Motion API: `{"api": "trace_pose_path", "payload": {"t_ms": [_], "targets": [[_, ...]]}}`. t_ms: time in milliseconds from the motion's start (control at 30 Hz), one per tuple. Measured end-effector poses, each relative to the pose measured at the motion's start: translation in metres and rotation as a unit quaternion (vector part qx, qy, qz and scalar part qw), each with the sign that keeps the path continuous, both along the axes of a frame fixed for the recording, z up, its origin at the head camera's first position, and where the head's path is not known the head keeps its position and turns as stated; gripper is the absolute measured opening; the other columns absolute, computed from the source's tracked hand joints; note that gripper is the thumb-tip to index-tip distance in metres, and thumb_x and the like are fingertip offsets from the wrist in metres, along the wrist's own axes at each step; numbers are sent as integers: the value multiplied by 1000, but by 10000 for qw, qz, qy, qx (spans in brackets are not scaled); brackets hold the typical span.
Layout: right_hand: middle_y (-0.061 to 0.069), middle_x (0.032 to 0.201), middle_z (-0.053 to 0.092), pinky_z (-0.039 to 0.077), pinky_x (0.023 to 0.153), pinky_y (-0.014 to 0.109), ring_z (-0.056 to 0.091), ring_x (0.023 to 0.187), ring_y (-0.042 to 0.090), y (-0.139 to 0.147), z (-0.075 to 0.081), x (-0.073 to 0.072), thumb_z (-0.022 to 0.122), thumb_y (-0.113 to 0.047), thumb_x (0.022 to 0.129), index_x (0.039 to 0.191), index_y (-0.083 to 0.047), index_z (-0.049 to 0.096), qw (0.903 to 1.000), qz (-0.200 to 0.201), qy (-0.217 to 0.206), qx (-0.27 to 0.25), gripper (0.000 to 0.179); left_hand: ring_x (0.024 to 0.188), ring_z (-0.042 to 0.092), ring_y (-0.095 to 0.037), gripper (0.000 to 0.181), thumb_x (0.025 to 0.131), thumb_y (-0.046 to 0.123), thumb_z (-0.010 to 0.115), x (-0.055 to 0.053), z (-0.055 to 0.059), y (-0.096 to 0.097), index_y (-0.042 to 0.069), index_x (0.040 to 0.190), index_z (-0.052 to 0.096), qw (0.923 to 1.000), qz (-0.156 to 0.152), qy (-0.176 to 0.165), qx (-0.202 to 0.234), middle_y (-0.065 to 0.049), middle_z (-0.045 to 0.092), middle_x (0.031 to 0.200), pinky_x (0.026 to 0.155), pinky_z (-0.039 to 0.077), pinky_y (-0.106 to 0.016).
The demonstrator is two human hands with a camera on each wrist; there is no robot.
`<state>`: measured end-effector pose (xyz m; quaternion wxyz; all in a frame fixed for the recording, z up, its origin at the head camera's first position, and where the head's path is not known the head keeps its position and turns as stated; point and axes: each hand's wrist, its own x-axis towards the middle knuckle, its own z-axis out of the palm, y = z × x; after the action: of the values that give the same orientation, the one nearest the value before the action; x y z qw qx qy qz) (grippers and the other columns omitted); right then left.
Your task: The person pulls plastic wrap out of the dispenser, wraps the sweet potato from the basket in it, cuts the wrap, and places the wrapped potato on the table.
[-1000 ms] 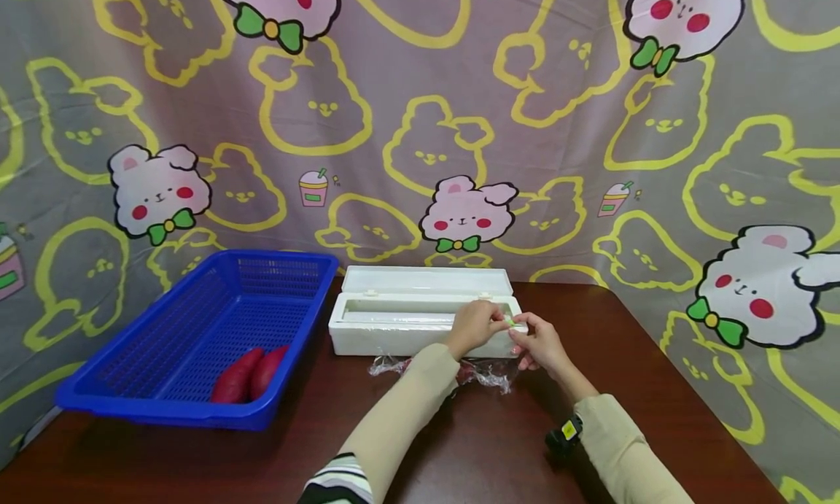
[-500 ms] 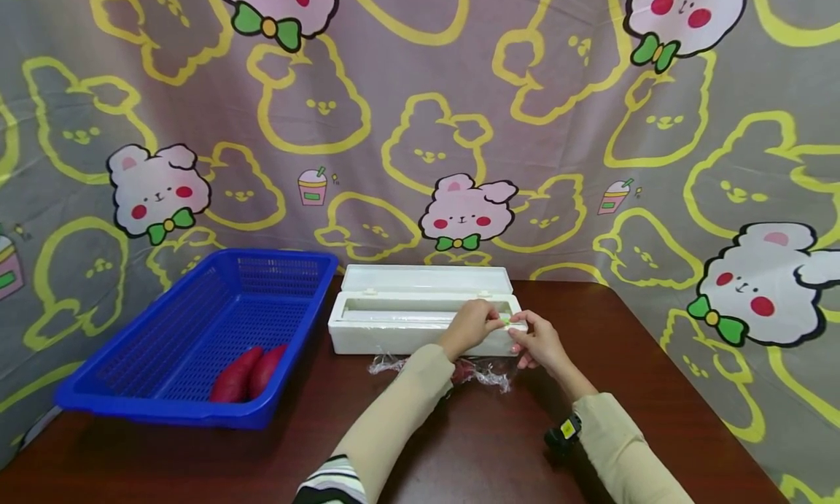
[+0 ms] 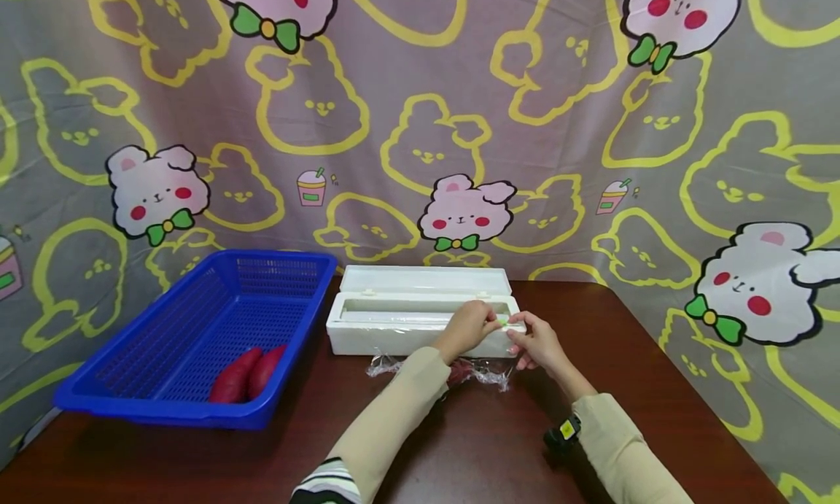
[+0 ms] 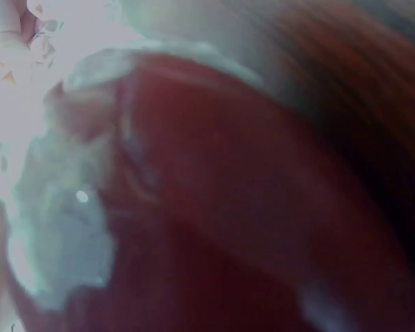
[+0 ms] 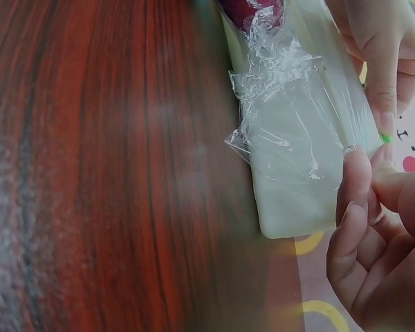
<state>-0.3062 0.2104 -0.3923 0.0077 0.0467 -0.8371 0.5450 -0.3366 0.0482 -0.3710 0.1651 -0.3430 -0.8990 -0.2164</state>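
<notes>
A white cling film box (image 3: 367, 339) stands with its lid tipped back, a film roll (image 3: 394, 317) inside. My left hand (image 3: 469, 327) reaches over its front and pinches the small green slide cutter (image 3: 502, 322) near the right end. Close beside it, my right hand (image 3: 539, 342) pinches the box's right end with thumb and forefinger, its other fingers curled below. A red sweet potato (image 3: 462, 370) in cling film lies before the box, partly behind my left forearm; the potato (image 4: 221, 173) fills the left wrist view, blurred. In the right wrist view, crumpled film (image 5: 280, 131) runs down the box front.
A blue plastic basket (image 3: 164, 409) stands on the left with two bare red sweet potatoes (image 3: 238, 376) in its near right corner. The brown table (image 3: 499, 446) ends at a cartoon-print curtain (image 3: 367, 176) behind the box.
Both hands stay at the right end of the box, with barely any movement. The whole head view shifts very slightly.
</notes>
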Motion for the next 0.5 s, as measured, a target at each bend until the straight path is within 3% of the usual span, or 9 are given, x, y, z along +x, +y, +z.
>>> {"api": "trace_pose_path", "payload": {"t_ms": [300, 500], "targets": [[10, 55, 57, 39, 33, 24, 51, 34, 13, 0, -2, 0, 56, -7, 88, 107, -4, 47, 10000, -36, -24, 23, 21, 74, 56, -14, 17, 83, 21, 64, -2, -5, -2, 5, 81, 66, 9999, -115, 83, 57, -3, 62, 77, 68, 43, -20], [10, 54, 56, 39, 33, 24, 51, 33, 14, -1, -3, 1, 55, -7, 88, 106, -4, 48, 9999, -68, 63, 82, 20, 75, 56, -14, 16, 83, 20, 63, -2, -5, -4, 5, 81, 65, 9992, -209, 338, -5, -3, 61, 78, 70, 43, -21]]}}
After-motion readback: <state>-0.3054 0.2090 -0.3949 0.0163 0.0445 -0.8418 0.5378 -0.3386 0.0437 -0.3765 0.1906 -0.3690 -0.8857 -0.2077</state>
